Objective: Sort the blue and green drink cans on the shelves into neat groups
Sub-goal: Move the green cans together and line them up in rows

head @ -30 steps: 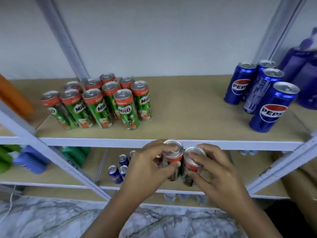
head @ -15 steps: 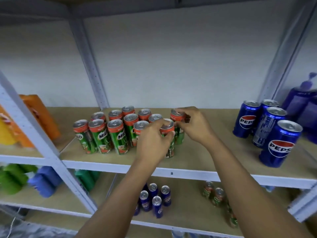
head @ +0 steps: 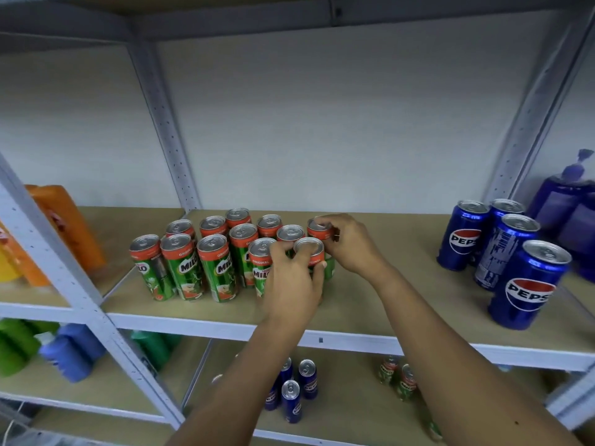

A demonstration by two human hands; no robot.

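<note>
Green-and-orange slim metal cans (head: 219,268) crowd the tan board shelf (head: 370,304), where my left grip (head: 291,278) and right grip (head: 349,244) each clasp one at the cluster's right edge; next I judge release, then fetching lower-shelf strays.

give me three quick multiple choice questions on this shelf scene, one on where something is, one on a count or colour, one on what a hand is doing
1. Where does the Pepsi can group stand?
A. right end of the middle shelf
B. top shelf
C. on the floor

2. How many Pepsi cans are in that group?
A. two
B. four
C. seven

3. What is the left hand doing?
A. hanging idle
B. gripping a Milo can
C. holding a bottle

Answers:
1 A, they stand right of the Milo can group on the middle shelf.
2 B, four blue tops show.
3 B, its fingers curl round the front Milo can; the right hand holds the rear Milo can.
</note>
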